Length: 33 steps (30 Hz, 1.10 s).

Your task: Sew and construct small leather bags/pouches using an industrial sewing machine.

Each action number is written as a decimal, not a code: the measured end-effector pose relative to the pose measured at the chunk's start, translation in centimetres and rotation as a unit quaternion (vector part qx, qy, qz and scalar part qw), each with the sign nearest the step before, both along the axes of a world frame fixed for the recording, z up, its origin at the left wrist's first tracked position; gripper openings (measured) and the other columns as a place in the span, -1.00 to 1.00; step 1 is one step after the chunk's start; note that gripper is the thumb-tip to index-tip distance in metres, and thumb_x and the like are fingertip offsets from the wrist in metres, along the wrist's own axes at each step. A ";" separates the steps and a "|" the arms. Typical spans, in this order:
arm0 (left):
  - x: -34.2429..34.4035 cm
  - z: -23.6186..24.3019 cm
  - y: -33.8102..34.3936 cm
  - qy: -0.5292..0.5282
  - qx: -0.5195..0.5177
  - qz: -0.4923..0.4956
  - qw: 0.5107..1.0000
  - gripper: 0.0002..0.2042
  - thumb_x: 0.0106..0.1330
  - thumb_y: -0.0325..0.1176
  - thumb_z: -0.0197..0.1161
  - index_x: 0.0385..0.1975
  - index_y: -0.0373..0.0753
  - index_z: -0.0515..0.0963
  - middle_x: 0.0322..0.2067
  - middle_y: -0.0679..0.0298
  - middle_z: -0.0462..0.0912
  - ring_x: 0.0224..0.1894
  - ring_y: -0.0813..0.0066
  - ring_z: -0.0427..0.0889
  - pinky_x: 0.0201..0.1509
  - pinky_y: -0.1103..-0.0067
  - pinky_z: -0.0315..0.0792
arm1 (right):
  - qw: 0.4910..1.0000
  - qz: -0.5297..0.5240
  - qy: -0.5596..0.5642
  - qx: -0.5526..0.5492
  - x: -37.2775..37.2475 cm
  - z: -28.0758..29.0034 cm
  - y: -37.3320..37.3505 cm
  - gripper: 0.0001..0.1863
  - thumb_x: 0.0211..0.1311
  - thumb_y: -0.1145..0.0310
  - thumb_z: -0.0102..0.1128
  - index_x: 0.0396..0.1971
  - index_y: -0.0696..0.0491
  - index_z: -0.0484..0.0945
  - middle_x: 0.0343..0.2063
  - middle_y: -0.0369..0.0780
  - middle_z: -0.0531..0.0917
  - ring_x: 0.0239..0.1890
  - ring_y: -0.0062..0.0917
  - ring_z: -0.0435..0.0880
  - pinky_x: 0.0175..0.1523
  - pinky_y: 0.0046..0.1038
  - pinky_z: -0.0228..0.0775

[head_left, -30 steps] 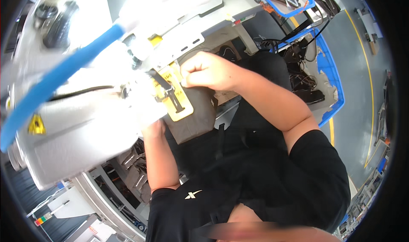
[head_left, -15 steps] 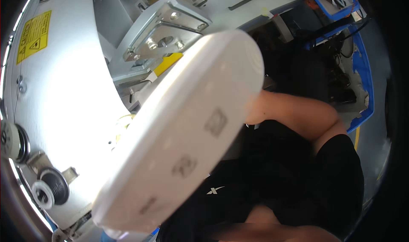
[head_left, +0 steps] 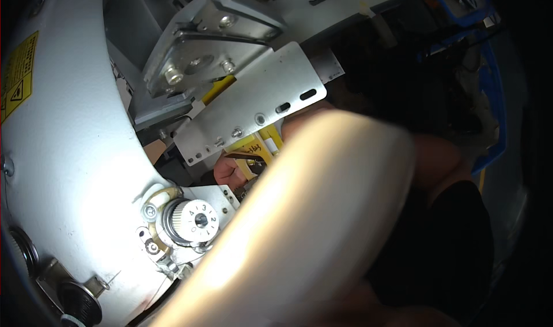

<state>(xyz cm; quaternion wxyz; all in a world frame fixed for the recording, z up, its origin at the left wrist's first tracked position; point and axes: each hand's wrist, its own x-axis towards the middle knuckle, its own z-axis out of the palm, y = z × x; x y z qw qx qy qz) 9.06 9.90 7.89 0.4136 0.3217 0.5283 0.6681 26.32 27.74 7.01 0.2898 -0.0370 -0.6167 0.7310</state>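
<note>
The fingers of my left hand [head_left: 227, 171] show curled at the edge of a yellow plate [head_left: 266, 144] with handwriting on it. Beside those fingers is a thin dark piece [head_left: 245, 155]; what they grip is hidden. Part of my right hand [head_left: 305, 119] shows at the far side of the yellow plate, its fingers out of sight behind a metal bracket and a blurred white elongated housing [head_left: 322, 212]. That housing crosses the foreground and covers most of both forearms.
A white sewing machine body [head_left: 103, 154] with a numbered dial [head_left: 196, 220] fills the left. Above my hands hangs a slotted metal bracket [head_left: 253, 102] beneath a bolted steel block [head_left: 207, 50]. Blue-edged bins [head_left: 489, 96] stand at the right.
The white housing has shifted down and right in view, uncovering the bracket, the dial, the yellow plate and my left fingers. The machine appears nearer.
</note>
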 end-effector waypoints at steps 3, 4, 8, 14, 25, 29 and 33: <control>-0.7 -0.7 0.4 0.030 0.079 -0.052 0.995 -0.74 0.48 -0.24 0.27 -0.39 -0.27 0.49 -0.25 -0.01 0.75 -0.21 0.31 0.77 -0.09 0.44 0.68 | 1.000 0.022 -0.019 -0.003 0.5 1.1 0.7 -0.85 0.13 0.38 0.26 -0.47 0.16 0.60 -0.57 -0.14 0.57 -0.47 -0.37 0.58 -0.31 -0.29 0.37; -0.8 -1.0 0.5 0.029 0.079 -0.054 0.995 -0.74 0.48 -0.24 0.27 -0.39 -0.27 0.49 -0.25 -0.01 0.75 -0.21 0.31 0.77 -0.09 0.44 0.68 | 1.000 0.020 -0.021 -0.004 0.4 0.6 0.5 -0.85 0.13 0.38 0.26 -0.47 0.16 0.60 -0.57 -0.14 0.57 -0.47 -0.37 0.58 -0.31 -0.29 0.37; -1.8 -1.8 -0.8 0.027 0.056 -0.015 0.998 -0.75 0.49 -0.22 0.25 -0.36 -0.27 0.50 -0.24 -0.03 0.75 -0.22 0.30 0.77 -0.10 0.44 0.69 | 0.999 0.021 -0.002 -0.048 0.4 1.2 1.3 -0.84 0.12 0.39 0.26 -0.53 0.16 0.56 -0.58 -0.14 0.55 -0.47 -0.39 0.57 -0.31 -0.30 0.35; 0.4 -0.1 1.8 -0.038 0.019 0.003 0.999 -0.79 0.42 -0.29 0.30 -0.37 -0.29 0.53 -0.25 -0.02 0.75 -0.27 0.31 0.78 -0.13 0.44 0.71 | 0.996 0.036 -0.083 -0.024 0.6 1.5 2.1 -0.82 0.14 0.37 0.29 -0.53 0.16 0.56 -0.58 -0.13 0.57 -0.45 -0.33 0.58 -0.29 -0.30 0.35; -0.9 -1.6 1.1 0.040 0.057 -0.023 0.997 -0.75 0.45 -0.25 0.29 -0.37 -0.33 0.53 -0.30 0.02 0.75 -0.29 0.38 0.75 -0.17 0.50 0.67 | 0.998 0.010 -0.031 -0.048 0.4 0.9 1.7 -0.86 0.10 0.42 0.29 -0.53 0.17 0.59 -0.55 -0.14 0.58 -0.44 -0.39 0.58 -0.29 -0.32 0.37; 1.7 -0.1 2.2 0.016 -0.063 0.135 0.989 -0.18 0.16 0.00 0.52 0.29 -0.34 0.28 0.06 0.01 0.60 -0.03 0.27 0.72 0.03 0.42 0.69 | 0.996 -0.045 -0.068 0.029 0.7 0.5 2.8 -0.79 0.05 0.34 0.38 -0.50 0.11 0.51 -0.51 -0.20 0.56 -0.34 -0.40 0.56 -0.19 -0.32 0.38; 2.6 1.2 0.5 0.019 -0.132 0.092 0.987 0.20 -0.07 0.12 0.62 0.46 -0.41 0.02 0.14 0.08 0.50 0.15 0.28 0.60 0.19 0.42 0.54 | 0.972 -0.155 -0.083 0.153 1.7 1.4 3.9 -0.68 0.04 0.25 0.43 -0.61 0.04 0.43 -0.61 -0.24 0.48 -0.50 -0.37 0.49 -0.34 -0.35 0.35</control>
